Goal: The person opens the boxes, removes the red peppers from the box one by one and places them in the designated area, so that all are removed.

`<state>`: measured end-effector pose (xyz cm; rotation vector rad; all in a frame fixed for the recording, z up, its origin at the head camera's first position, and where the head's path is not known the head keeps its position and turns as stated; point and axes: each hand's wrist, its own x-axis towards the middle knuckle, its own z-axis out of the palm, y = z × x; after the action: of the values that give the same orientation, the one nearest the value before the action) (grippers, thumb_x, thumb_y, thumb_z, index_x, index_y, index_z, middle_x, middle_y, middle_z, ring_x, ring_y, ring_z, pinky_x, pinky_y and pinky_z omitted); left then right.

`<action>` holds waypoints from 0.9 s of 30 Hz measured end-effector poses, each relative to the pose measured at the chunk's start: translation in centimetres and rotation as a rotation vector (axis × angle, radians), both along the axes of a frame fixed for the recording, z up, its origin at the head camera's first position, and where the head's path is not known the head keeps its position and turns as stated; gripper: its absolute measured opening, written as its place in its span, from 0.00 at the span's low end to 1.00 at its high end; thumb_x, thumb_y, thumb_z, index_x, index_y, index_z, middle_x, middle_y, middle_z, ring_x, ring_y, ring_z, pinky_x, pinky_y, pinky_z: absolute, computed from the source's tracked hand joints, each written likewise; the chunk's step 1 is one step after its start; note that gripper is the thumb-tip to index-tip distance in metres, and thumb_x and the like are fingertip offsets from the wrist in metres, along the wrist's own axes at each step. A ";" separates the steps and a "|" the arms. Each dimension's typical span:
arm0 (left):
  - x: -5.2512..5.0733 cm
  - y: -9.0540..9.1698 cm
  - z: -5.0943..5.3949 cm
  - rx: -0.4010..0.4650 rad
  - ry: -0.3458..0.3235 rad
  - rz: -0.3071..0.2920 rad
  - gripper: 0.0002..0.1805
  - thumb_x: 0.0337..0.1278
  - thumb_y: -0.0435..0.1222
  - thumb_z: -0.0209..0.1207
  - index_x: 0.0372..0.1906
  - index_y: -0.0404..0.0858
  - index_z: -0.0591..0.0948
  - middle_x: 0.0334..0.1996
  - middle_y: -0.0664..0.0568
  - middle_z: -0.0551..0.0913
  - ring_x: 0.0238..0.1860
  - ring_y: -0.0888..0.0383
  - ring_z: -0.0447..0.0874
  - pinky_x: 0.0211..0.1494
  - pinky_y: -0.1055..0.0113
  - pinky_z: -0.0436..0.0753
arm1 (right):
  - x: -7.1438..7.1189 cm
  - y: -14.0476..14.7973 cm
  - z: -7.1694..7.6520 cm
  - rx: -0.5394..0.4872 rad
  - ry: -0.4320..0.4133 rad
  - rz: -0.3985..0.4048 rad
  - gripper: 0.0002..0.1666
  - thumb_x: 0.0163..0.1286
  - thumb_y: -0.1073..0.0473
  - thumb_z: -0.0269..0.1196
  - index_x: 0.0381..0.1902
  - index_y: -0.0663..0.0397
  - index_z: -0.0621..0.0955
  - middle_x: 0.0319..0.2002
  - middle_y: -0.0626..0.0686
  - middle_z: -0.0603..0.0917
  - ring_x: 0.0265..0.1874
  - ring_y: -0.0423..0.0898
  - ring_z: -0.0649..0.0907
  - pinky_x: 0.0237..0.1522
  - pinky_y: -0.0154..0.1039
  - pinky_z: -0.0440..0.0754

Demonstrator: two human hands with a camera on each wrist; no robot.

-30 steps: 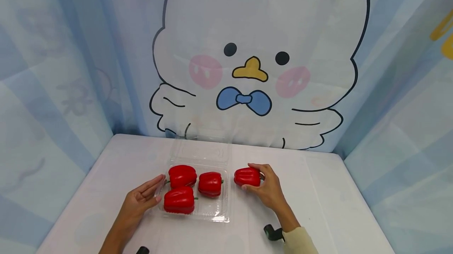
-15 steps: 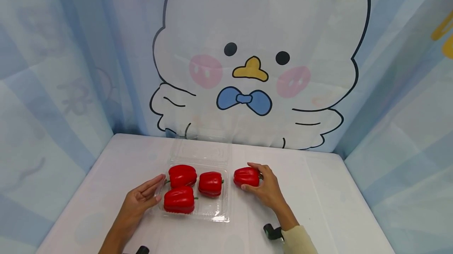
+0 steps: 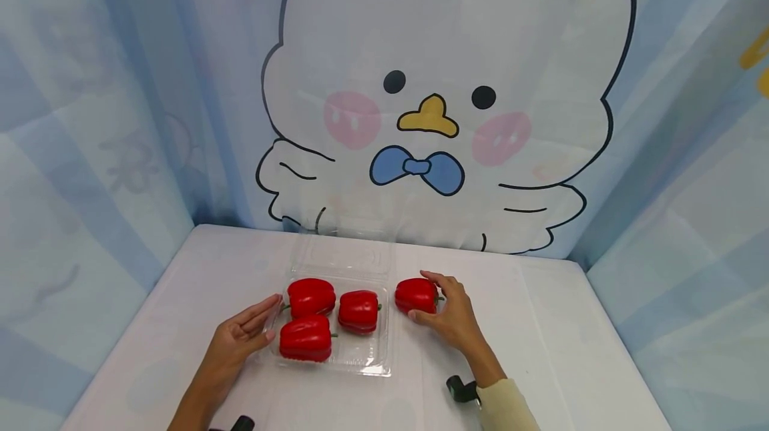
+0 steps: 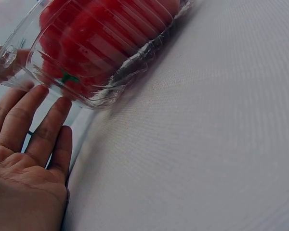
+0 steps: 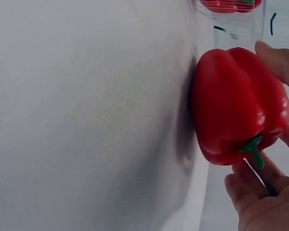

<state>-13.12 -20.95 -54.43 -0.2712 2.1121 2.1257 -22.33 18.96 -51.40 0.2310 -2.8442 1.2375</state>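
Note:
A clear plastic clamshell container (image 3: 360, 361) lies on the table with its lid (image 3: 342, 257) folded back. Inside are three red bell peppers: one at the back left (image 3: 310, 296), one at the front left (image 3: 305, 337) and one on the right (image 3: 358, 311). My left hand (image 3: 235, 339) touches the container's left side, fingers nearly straight, as the left wrist view also shows. To the right of the container, my right hand (image 3: 450, 311) holds another red bell pepper (image 5: 236, 106) between thumb and fingers. Its green stem (image 5: 254, 151) points toward the palm.
White cloth covers the table (image 3: 541, 351). A curtain (image 3: 444, 211) printed with a cartoon bird hangs right behind it, and blue curtains flank both sides. Dark wrist-camera parts (image 3: 461, 389) show near both wrists.
My right hand has shifted slightly up and to the left in the head view, with the bell pepper in its hold. The left hand stays at the container's side.

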 end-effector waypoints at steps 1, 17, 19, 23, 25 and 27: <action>0.0 0.0 0.0 0.000 0.000 0.000 0.42 0.66 0.44 0.72 0.81 0.45 0.68 0.79 0.57 0.71 0.67 0.83 0.74 0.70 0.69 0.77 | 0.0 0.0 0.1 0.001 0.004 -0.002 0.50 0.54 0.55 0.84 0.74 0.37 0.76 0.70 0.57 0.78 0.71 0.59 0.75 0.64 0.61 0.86; 0.0 -0.1 -0.1 0.003 0.007 0.003 0.42 0.67 0.43 0.72 0.81 0.44 0.68 0.79 0.56 0.71 0.65 0.85 0.74 0.69 0.72 0.77 | 2.2 -3.3 4.1 -0.075 0.174 0.052 0.54 0.51 0.51 0.86 0.75 0.27 0.74 0.72 0.50 0.76 0.72 0.55 0.74 0.61 0.60 0.88; 0.0 -0.1 -0.1 0.007 0.008 0.002 0.42 0.67 0.43 0.72 0.81 0.44 0.68 0.79 0.57 0.72 0.66 0.84 0.74 0.69 0.73 0.77 | 2.4 -4.0 4.4 -0.078 0.187 0.064 0.55 0.50 0.51 0.86 0.75 0.27 0.74 0.72 0.50 0.76 0.72 0.54 0.74 0.59 0.60 0.88; 0.0 0.0 -0.1 0.011 0.012 0.003 0.41 0.66 0.42 0.72 0.81 0.43 0.68 0.78 0.57 0.72 0.66 0.84 0.74 0.68 0.74 0.78 | 2.8 -5.2 4.5 -0.083 0.200 0.099 0.55 0.49 0.51 0.86 0.75 0.28 0.74 0.72 0.49 0.76 0.73 0.54 0.73 0.61 0.63 0.86; 0.0 -0.1 -0.1 0.013 0.014 0.002 0.42 0.66 0.42 0.72 0.81 0.43 0.68 0.78 0.57 0.72 0.65 0.85 0.74 0.68 0.74 0.78 | 2.9 -5.8 4.4 -0.083 0.195 0.118 0.55 0.49 0.51 0.86 0.74 0.27 0.75 0.72 0.48 0.76 0.73 0.52 0.73 0.63 0.64 0.85; 0.0 0.0 -0.1 0.013 0.018 0.003 0.41 0.66 0.42 0.72 0.81 0.42 0.68 0.78 0.57 0.72 0.65 0.85 0.74 0.67 0.75 0.78 | 3.1 -6.3 4.2 -0.086 0.184 0.141 0.54 0.50 0.50 0.86 0.74 0.27 0.75 0.72 0.48 0.76 0.73 0.52 0.73 0.64 0.65 0.84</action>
<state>-13.11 -20.99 -54.50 -0.2541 2.1087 2.1505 -19.27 12.68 -47.17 0.5208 -2.6516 1.2851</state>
